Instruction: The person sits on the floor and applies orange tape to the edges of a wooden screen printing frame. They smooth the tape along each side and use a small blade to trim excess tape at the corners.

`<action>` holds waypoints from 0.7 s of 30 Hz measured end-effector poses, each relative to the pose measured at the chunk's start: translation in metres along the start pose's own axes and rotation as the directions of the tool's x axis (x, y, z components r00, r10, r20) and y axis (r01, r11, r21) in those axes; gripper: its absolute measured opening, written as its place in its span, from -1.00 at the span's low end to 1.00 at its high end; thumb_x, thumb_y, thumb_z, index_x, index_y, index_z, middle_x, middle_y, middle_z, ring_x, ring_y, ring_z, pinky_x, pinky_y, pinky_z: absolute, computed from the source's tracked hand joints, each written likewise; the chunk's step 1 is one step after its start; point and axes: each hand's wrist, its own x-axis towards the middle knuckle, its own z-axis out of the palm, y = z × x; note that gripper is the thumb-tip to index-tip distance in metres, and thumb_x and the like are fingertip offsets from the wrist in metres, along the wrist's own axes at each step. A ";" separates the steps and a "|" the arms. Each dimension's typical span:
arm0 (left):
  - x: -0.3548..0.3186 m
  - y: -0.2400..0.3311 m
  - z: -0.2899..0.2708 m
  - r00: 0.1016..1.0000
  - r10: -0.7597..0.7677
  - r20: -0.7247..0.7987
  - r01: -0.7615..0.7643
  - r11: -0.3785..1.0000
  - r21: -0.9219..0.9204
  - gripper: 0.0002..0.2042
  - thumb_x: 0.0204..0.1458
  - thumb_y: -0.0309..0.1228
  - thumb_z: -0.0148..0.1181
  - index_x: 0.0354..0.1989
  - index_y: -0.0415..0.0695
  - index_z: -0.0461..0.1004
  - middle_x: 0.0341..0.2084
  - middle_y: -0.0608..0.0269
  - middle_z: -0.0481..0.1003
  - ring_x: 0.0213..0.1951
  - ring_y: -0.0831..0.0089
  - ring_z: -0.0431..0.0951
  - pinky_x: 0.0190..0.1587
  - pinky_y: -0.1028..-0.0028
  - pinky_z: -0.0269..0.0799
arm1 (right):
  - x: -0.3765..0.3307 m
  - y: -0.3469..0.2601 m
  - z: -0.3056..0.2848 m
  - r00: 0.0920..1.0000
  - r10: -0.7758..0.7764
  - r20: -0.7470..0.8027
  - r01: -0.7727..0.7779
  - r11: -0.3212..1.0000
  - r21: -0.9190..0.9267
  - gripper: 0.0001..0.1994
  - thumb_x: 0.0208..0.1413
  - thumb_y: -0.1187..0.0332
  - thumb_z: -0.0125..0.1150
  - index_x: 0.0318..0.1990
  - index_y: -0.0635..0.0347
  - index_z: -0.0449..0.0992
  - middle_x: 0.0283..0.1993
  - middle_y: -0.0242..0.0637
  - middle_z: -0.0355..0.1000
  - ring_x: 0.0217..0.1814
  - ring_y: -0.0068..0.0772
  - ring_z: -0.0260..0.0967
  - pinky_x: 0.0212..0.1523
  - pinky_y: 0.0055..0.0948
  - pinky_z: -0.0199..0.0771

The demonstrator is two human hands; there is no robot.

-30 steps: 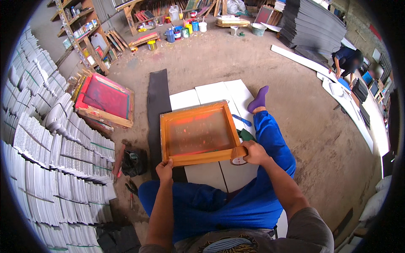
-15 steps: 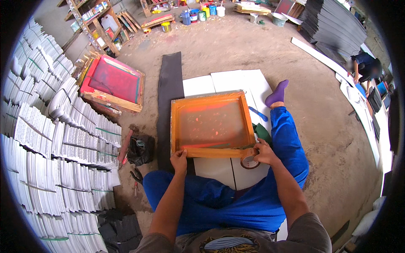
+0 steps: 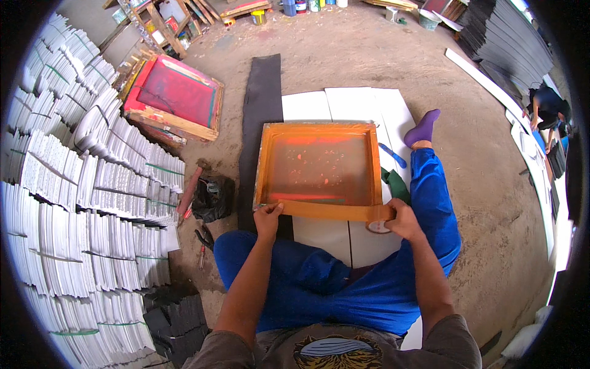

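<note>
In front of my folded legs lies an orange-brown wooden screen-printing frame (image 3: 376,157), its mesh speckled with bright orange spots. A strip of brown packing tape (image 3: 326,211) runs taut along the frame's near side. My left hand (image 3: 268,220) is closed at the near left corner, pinching the strip's end. Off the near right corner, my right hand (image 3: 403,220) grips the tape roll (image 3: 379,227), tilted so that its side shows partly. Whether the strip is stuck to the wood along its length I cannot tell.
White sheets (image 3: 319,240) and a dark strip (image 3: 261,92) lie beneath the frame. A blue tool (image 3: 392,155) and green cloth (image 3: 396,184) sit to its right. Left are a red screen (image 3: 175,92), a black bag (image 3: 212,198) and stacked white sheets (image 3: 104,215). Another person (image 3: 546,107) bends far right.
The tape roll has turned more edge-on in my right hand and moved slightly away from me relative to the frame. My left hand stays at the near left corner. The whole view has shifted.
</note>
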 end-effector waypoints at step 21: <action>0.073 -0.002 -0.051 0.987 -0.122 0.102 0.136 0.980 -0.145 -0.79 0.10 -0.41 0.46 -0.24 -0.33 0.66 -0.43 0.24 0.64 -0.46 0.49 0.57 -0.39 0.52 0.45 | 0.039 0.026 -0.062 0.980 -0.193 0.049 0.199 0.963 -0.180 -0.42 -0.25 0.13 0.61 -0.01 0.01 0.54 -0.20 -0.15 0.61 -0.08 0.00 0.58 0.10 -0.08 0.44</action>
